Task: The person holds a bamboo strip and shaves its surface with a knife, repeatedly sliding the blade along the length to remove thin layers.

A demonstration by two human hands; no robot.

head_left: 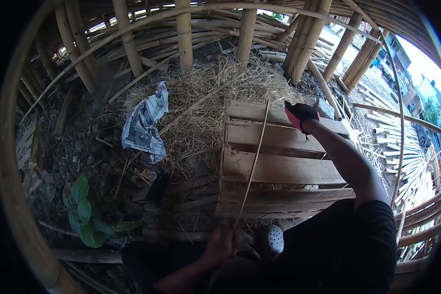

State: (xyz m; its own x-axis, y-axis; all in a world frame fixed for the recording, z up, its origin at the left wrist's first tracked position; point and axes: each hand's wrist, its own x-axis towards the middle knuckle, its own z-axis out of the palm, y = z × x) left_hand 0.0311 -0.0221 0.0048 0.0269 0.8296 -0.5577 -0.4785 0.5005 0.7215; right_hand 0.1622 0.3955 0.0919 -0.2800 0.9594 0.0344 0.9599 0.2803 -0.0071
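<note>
My left hand [222, 243], bare, is low in the middle of the head view, its fingers wrapped round the lower end of a thin bamboo strip [256, 159]. The strip slants up across a slatted wooden pallet [284, 167]. My right hand [302, 117], in a black and red glove, is over the pallet's top slat, right of the strip's upper end. Its fingers look pressed together, and whatever they hold, if anything, is hidden.
Crumpled newspaper [147, 125] lies on straw [196, 122] left of the pallet. A green plant [83, 210] grows at the lower left. Upright bamboo posts [184, 36] stand behind, with cut poles [397, 157] at the right. A perforated shoe [274, 239] shows below.
</note>
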